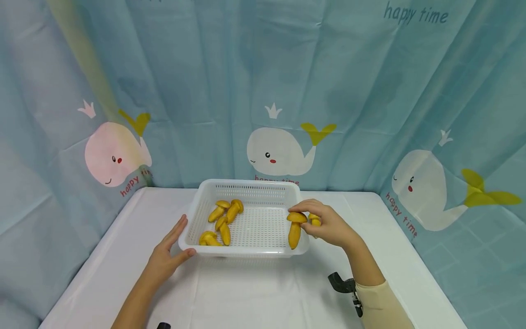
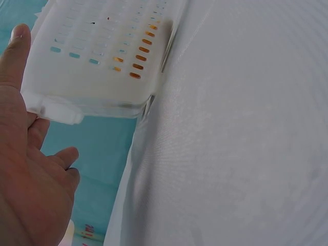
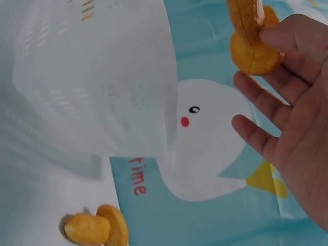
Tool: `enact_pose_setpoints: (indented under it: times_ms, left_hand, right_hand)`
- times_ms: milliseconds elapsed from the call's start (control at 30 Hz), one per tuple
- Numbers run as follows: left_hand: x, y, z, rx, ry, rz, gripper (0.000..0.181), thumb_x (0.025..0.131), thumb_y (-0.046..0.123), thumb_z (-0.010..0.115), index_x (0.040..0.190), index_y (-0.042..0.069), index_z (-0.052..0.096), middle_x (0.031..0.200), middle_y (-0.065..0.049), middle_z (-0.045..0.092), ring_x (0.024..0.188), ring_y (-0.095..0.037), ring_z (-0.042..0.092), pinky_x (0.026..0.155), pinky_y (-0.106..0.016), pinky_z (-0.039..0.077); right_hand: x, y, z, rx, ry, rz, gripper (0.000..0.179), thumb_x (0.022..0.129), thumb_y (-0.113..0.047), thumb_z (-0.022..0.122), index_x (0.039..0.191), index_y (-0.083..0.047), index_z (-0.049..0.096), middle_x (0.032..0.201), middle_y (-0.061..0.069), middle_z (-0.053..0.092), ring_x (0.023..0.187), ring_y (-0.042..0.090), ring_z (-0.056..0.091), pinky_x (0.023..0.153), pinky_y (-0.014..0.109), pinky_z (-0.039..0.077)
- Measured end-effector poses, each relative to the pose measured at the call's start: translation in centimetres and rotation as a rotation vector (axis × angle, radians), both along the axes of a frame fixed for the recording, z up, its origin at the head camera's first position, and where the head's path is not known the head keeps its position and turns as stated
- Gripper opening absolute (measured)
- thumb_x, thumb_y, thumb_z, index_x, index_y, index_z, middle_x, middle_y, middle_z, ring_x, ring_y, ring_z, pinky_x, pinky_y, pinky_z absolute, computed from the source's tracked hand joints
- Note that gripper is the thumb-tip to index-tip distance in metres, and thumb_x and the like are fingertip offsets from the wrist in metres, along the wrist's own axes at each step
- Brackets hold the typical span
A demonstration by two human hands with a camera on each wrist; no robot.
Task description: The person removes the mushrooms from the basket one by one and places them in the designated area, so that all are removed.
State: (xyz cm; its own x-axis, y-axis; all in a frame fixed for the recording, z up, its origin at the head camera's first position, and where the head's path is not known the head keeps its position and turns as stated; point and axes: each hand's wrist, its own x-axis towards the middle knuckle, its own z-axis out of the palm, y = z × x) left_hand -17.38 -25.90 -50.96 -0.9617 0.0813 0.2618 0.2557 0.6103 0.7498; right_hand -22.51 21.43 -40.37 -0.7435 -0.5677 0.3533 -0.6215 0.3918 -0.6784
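A white plastic basket (image 1: pixel 246 250) with slotted walls sits on the table. Several yellow toy mushrooms (image 1: pixel 233 211) lie in its left part. My left hand (image 1: pixel 164 258) is at the basket's left end, thumb by the front corner and fingers straight along the side; in the left wrist view the hand (image 2: pixel 38 169) meets the rim. With thumb and fingers my right hand (image 1: pixel 328 224) pinches a yellow mushroom (image 1: pixel 294 235) by its cap, stem down, over the basket's right end. Another mushroom (image 3: pixel 97 228) lies on the table just right of the basket, partly hidden by my right hand in the head view.
White cloth covers the table (image 1: pixel 246 292). Behind it and at both sides hangs a blue curtain (image 1: pixel 197 91) printed with whales. A black device (image 1: pixel 345 285) is strapped at my right wrist, by a beige sleeve (image 1: pixel 382 304).
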Motion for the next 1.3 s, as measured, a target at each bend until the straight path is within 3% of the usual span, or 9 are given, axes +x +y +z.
enact_pose_setpoints:
  times_ms: [433,600,967,1067,1233,1300]
  left_hand:
    - [-0.2,0.0,0.1,-0.011,-0.001,0.011,0.097,0.085,0.035,0.084,0.162,0.035,0.027,0.171,0.009,0.02,0.155,-0.04,0.023,0.11,-0.078,0.03]
    - [-0.2,0.0,0.1,-0.019,-0.005,0.014,0.097,0.085,0.036,0.084,0.163,0.035,0.026,0.171,0.006,0.02,0.155,-0.041,0.023,0.109,-0.079,0.03]
    - [-0.2,0.0,0.1,-0.031,-0.014,0.016,0.096,0.085,0.038,0.083,0.162,0.037,0.026,0.171,0.005,0.019,0.155,-0.041,0.022,0.109,-0.079,0.029]
    - [-0.2,0.0,0.0,-0.018,-0.005,0.002,0.096,0.085,0.035,0.084,0.163,0.036,0.026,0.171,0.006,0.02,0.157,-0.035,0.021,0.111,-0.078,0.029]
    - [-0.1,-0.1,-0.1,-0.005,0.018,-0.01,0.096,0.085,0.031,0.084,0.162,0.034,0.028,0.171,0.007,0.021,0.157,-0.007,0.016,0.112,-0.076,0.029]
    - [-0.1,-0.1,-0.1,-0.003,0.023,-0.012,0.096,0.085,0.031,0.084,0.162,0.034,0.028,0.171,0.005,0.021,0.157,-0.008,0.016,0.112,-0.076,0.029]
  right_hand:
    - [0.6,3.4,-0.1,-0.022,0.052,-0.015,0.042,0.095,0.001,0.067,0.135,-0.014,0.067,0.135,-0.002,0.065,0.129,0.016,0.054,0.106,0.032,0.049]
    - [0.4,4.5,-0.1,-0.019,0.079,-0.031,0.042,0.095,0.002,0.067,0.134,-0.014,0.068,0.134,-0.001,0.065,0.128,0.015,0.054,0.106,0.021,0.046]
    - [-0.1,6.4,-1.0,-0.052,0.031,-0.061,0.038,0.096,0.004,0.066,0.13,-0.011,0.07,0.133,-0.002,0.066,0.128,0.012,0.054,0.106,0.019,0.046]
    - [-0.2,6.7,-1.1,-0.049,0.036,-0.052,0.036,0.095,0.004,0.066,0.129,-0.009,0.07,0.132,-0.001,0.067,0.127,0.013,0.054,0.106,0.019,0.046]
    - [-0.4,7.1,-1.3,-0.04,0.035,-0.041,0.036,0.096,0.002,0.067,0.13,-0.009,0.069,0.133,-0.001,0.067,0.128,0.013,0.053,0.107,0.02,0.046]
    - [-0.5,7.4,-1.4,-0.034,0.032,-0.052,0.038,0.096,0.002,0.067,0.131,-0.013,0.069,0.133,-0.001,0.066,0.128,0.012,0.053,0.106,0.019,0.045]
